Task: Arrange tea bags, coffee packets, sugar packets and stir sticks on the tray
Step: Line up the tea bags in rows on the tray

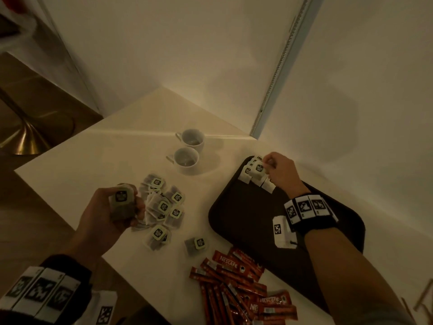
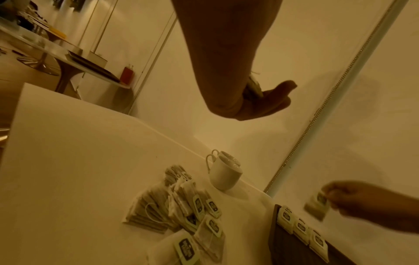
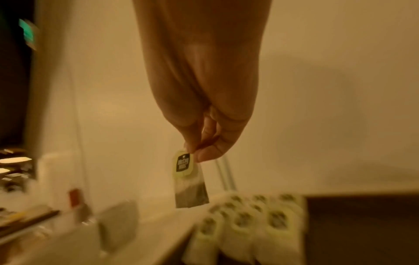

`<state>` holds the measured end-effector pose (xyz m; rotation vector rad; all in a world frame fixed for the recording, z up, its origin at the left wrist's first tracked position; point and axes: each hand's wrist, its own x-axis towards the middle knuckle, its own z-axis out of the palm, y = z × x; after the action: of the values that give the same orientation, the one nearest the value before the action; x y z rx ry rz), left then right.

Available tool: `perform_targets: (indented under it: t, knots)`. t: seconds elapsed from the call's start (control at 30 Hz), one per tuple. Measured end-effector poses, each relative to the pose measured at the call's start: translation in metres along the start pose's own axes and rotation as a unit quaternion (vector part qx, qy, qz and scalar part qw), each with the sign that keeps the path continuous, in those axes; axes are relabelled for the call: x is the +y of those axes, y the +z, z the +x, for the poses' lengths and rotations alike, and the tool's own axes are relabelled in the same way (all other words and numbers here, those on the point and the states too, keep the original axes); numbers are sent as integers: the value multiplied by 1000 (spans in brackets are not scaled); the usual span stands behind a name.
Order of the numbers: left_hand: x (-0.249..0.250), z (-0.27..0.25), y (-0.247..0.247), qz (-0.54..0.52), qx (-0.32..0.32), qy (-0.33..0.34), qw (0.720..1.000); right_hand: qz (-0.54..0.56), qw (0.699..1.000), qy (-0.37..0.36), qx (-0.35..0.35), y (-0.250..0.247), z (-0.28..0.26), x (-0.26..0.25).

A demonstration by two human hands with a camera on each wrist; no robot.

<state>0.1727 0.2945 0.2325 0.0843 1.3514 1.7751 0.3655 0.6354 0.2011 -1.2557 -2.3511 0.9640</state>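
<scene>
Right wrist view shows our right hand (image 3: 204,141) pinching one tea bag (image 3: 189,184) by its paper tag, hanging above the rows already lying at the far corner of the tray (image 1: 236,221). Our left hand (image 1: 110,214) curls round a small stack of tea bags (image 1: 123,205). We judge them light, soft, tearable; the tag gives safest hold.
</scene>
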Motion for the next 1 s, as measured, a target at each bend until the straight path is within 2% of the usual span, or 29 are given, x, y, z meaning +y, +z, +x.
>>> perform_targets:
  t: [0.13, 0.3, 0.5, 0.67, 0.73, 0.8, 0.87, 0.93, 1.0]
  knots:
    - [2, 1, -1, -13, -19, 18, 1000, -31, 996, 74, -39, 11, 11, 36]
    - [1, 1, 3, -22, 11, 21, 999, -75, 991, 96, -61, 26, 23, 51]
    - [3, 0, 8, -7, 12, 21, 1000, -112, 985, 125, -38, 33, 32, 54]
    - [3, 1, 11, 0, -5, 33, 999, -98, 982, 158, -33, 39, 37, 55]
    - [3, 2, 12, -6, -1, 29, 1000, -87, 983, 159, -3, 40, 36, 50]
    - [4, 3, 14, -10, -5, 30, 999, -60, 991, 114, 34, 42, 34, 32]
    - [3, 4, 16, -14, -6, 28, 999, 5, 999, 32, 20, 47, 24, -4]
    - [3, 4, 18, -8, -5, 26, 1000, 101, 992, -58, -52, 53, 4, -54]
    - [3, 2, 20, -6, -14, 27, 1000, 134, 968, -156, -145, 58, -20, -104]
